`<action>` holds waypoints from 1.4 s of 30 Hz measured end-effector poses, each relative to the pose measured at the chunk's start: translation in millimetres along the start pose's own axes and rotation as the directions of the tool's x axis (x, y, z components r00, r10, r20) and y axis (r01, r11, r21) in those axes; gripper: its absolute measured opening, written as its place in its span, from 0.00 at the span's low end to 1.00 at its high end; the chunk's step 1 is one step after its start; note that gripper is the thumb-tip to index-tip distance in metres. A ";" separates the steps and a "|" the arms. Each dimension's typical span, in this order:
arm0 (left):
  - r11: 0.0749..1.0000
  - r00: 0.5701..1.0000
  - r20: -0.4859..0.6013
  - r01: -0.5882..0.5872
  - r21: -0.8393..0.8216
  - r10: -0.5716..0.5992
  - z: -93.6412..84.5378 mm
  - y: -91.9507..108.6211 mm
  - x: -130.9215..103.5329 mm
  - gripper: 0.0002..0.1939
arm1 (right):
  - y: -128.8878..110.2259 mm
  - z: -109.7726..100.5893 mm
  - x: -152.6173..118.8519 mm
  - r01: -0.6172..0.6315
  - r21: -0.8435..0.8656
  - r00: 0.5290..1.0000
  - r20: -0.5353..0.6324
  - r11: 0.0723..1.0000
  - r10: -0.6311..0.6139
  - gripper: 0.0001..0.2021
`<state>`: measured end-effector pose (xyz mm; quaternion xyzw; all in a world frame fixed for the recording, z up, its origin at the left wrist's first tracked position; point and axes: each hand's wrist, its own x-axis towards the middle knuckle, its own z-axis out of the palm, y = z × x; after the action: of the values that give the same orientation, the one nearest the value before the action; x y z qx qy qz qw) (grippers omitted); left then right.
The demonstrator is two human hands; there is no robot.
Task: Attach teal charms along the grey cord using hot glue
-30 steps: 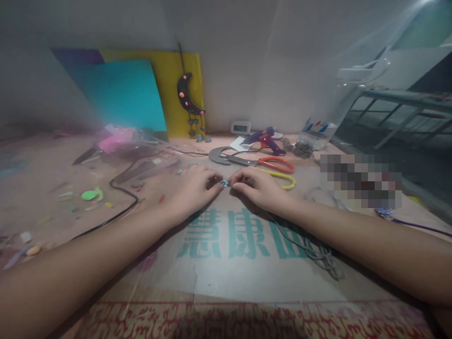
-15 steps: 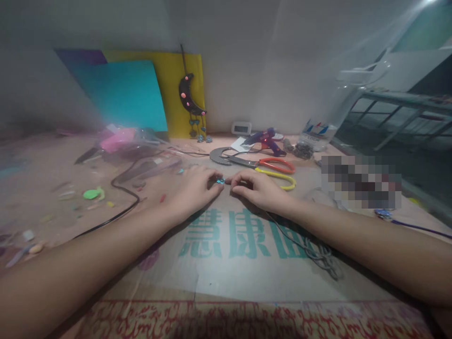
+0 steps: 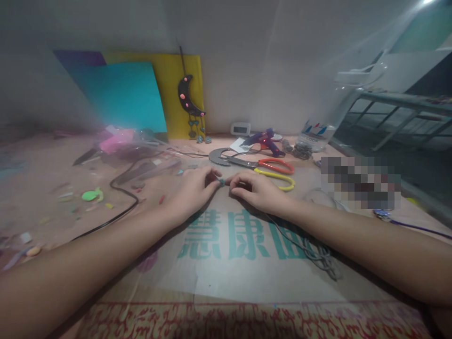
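Head cam: pinching blue bit (image 3: 221,181) in L hand (image 3: 196,186) grip, low over surface (image 3: 60,219), prob. for fine control, right by R hand (image 3: 259,188) (contact unclear). Curled in on R; can't tell if gripping anything. Note scissors (image 3: 249,163) & glue gun (image 3: 266,140) just behind, prob. parked for quick reach. Vs. 0.5 s ago: seeing bit more edge-on, w/ hands abt. same.

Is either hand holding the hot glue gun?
No: the purple hot glue gun lies beyond the scissors, the left hand pinches a tiny teal piece, and the right hand is beside that piece.
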<state>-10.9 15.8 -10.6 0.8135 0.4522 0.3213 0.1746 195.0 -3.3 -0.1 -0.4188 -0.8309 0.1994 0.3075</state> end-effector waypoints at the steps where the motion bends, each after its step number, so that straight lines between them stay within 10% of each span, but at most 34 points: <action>1: 0.999 1.000 -0.018 0.018 -0.044 -0.019 0.7 -0.6 -0.5 0.09 | 0.2 0.2 0.0 0.006 0.016 1.000 -0.009 1.000 -0.006 0.04; 18: 0.910 0.993 0.030 0.113 -0.399 -0.111 -4.0 25.1 -9.8 0.16 | -12.0 -6.6 -6.1 0.040 0.104 0.964 -0.264 0.994 -0.011 0.04; 31: 0.946 0.978 0.058 0.207 -0.249 -0.198 -11.7 38.8 -9.6 0.13 | -7.4 -9.7 -7.0 0.132 -0.012 0.936 -0.328 0.991 -0.129 0.02; 42: 0.998 0.999 0.012 -0.034 -0.057 0.035 -7.3 32.7 -11.2 0.09 | -8.9 -14.1 -8.4 0.338 -0.307 0.900 -0.173 0.890 -0.401 0.05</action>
<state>0.2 -11.0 9.5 0.8180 0.4277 0.3315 0.1948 203.3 -14.2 12.6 -0.3101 -0.8732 -0.0280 0.3749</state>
